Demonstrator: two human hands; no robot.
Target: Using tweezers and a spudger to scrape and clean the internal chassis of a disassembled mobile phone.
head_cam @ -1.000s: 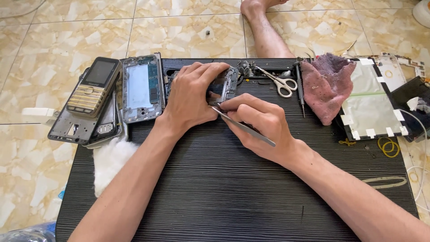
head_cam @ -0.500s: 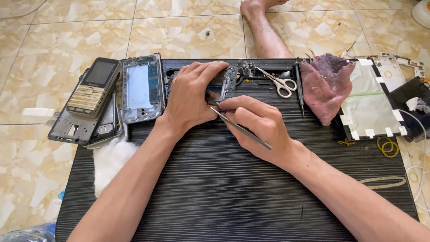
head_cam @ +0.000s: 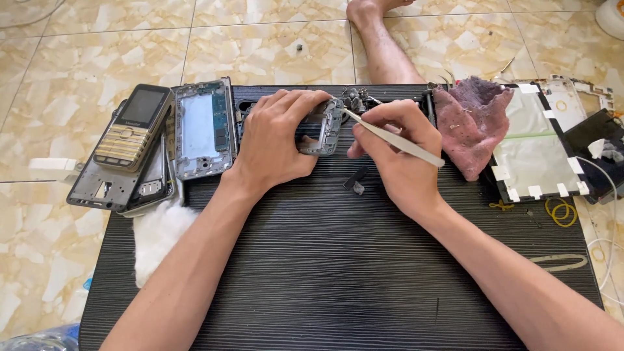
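Fingers (head_cam: 305, 104) around grey phone frame (head_cam: 323, 127), tweezers (head_cam: 393, 137) beside

– What's hidden?
– The left hand (head_cam: 276, 140) covers much of the frame (head_cam: 325, 127); the cloth (head_cam: 471, 127) hides part of the panel (head_cam: 539, 149).
– And the tweezers (head_cam: 396, 140)?
– Their tip is too small to tell what it touches.

Ribbed black mat (head_cam: 338, 273) on tiled floor (head_cam: 97, 52)
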